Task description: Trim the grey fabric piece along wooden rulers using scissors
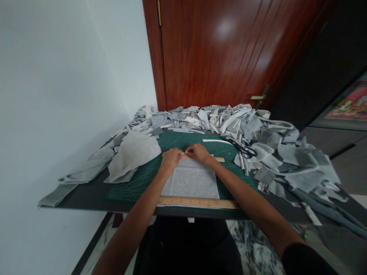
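Grey cloth [195,179] lies just nearer than the left hand [171,157] and right hand [198,153], whose fingers are narrowed at its far edge, any grip unclear, and likely needs small, even moves to stay flat.

On the dark worktop [88,196] lies a green cutting mat [129,191], with grey fabric scraps [301,164] heaped behind it and on both sides.

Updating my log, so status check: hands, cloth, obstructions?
Left hand, right hand close together at far end of gray cloth. Near wooden ruler lying across it. Scissors right, apart from cloth.
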Motion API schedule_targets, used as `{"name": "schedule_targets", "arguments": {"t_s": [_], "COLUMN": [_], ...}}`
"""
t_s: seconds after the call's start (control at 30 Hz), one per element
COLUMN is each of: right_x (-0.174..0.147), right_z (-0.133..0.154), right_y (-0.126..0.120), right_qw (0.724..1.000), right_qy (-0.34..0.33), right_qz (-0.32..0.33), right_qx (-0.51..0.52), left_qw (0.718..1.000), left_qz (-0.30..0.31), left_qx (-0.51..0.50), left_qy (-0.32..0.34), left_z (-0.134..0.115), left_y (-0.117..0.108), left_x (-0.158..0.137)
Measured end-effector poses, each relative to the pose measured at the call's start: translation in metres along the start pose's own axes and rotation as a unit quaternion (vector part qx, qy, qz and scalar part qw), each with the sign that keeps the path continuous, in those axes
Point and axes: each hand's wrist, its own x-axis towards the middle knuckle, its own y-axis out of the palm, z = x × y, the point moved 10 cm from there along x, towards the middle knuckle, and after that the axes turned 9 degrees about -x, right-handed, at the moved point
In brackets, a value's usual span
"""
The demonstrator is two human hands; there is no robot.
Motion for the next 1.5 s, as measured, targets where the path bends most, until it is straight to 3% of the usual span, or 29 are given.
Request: {"name": "schedule_targets", "arguments": {"t_s": [0.37,0.53,0.67,0.77,0.87,1.0,1.2,1.5], "right_x": [-0.041,-0.053,-0.051,-0.04,-0.024,-0.005,-0.003,-0.002], "right_z": [-0.053,-0.062,-0.056,-0.04,-0.025,-0.007,-0.02,-0.013], "right_y": [-0.024,-0.032,-0.034,-0.034,-0.02,0.016,0.032,0.024], "right_qw": [0.998,0.995,0.997,0.998,0.973,0.942,0.939,0.961], "right_qy": [0.0,0.011,0.018,0.009,0.006,-0.011,0.022,0.017], "right_qz": [0.027,0.043,0.029,-0.035,-0.09,-0.086,-0.102,-0.092], "right_qx": [-0.058,-0.09,-0.076,0.046,0.212,0.325,0.327,0.259], "left_qw": [1.0,1.0,1.0,1.0,1.0,1.0,0.999,0.998], "left_qz": [0.006,0.004,0.003,0.004,0.0,-0.01,-0.024,-0.056], "left_qx": [0.008,0.018,0.023,0.021,0.022,0.027,0.015,0.018], "left_qy": [0.007,0.003,0.003,0.008,0.01,0.01,0.024,-0.013], "left_z": [0.001,0.003,0.006,0.007,0.009,0.012,0.02,0.045], "left_y": [0.0,0.0,0.0,0.001,0.001,0.003,0.002,-0.004], "left_x": [0.002,0.001,0.001,0.002,0.003,0.002,0.003,0.006]}}
